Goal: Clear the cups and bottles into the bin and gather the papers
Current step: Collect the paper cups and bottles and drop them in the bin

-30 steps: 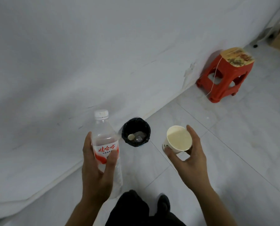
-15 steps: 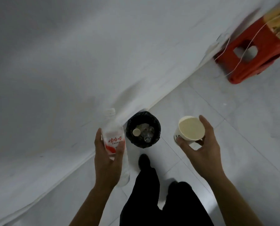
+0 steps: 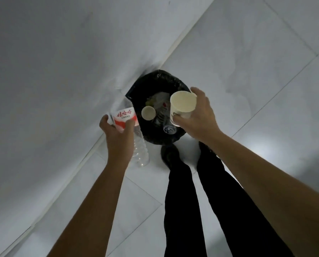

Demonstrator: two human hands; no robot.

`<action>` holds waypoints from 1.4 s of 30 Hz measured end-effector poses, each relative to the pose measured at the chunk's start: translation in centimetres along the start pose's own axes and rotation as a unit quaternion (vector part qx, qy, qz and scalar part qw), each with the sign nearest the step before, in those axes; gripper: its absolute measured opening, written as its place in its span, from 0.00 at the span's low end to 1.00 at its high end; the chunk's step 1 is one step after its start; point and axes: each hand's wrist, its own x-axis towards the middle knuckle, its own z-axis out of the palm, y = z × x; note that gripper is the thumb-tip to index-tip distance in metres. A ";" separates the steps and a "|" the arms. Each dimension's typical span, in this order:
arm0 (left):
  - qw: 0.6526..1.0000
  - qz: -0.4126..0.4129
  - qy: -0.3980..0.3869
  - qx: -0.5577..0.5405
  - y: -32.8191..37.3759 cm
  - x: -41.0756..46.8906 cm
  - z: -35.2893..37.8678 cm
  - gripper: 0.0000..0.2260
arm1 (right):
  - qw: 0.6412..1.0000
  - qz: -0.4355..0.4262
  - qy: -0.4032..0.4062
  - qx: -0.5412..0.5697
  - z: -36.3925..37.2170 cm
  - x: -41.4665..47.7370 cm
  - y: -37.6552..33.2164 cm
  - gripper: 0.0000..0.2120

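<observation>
Tiled floor (image 3: 247, 52); left grip (image 3: 118, 138) round bottle (image 3: 125, 115), neck blurred; right grip (image 3: 199, 117) round cup (image 3: 182, 103), bin (image 3: 160, 75) part-hidden.

Clear ribbed plastic bottle (image 3: 140, 147), matt paper cup (image 3: 182, 102), crinkled black plastic bin liner (image 3: 160, 78) — smooth, glossy floor tiles (image 3: 257, 62).

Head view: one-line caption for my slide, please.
Left hand holds a clear plastic water bottle beside a black-lined round bin; right hand holds a cream paper cup over it.
</observation>
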 end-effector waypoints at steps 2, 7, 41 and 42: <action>0.999 0.022 0.020 0.024 -1.2 1.2 0.4 0.31 | 0.998 -0.038 -0.040 -0.021 3.7 3.3 1.3 0.43; 0.987 0.107 0.047 0.108 -5.4 3.2 -0.6 0.32 | 0.977 -0.110 -0.133 -0.127 13.5 10.3 4.1 0.40; 0.935 0.240 -0.026 0.260 -1.3 -1.7 2.1 0.23 | 0.981 -0.053 -0.062 -0.179 -5.5 -2.7 6.6 0.27; 0.943 0.222 -0.029 0.246 -0.4 -4.4 0.7 0.24 | 0.981 -0.055 -0.053 -0.180 -7.4 -4.7 5.0 0.27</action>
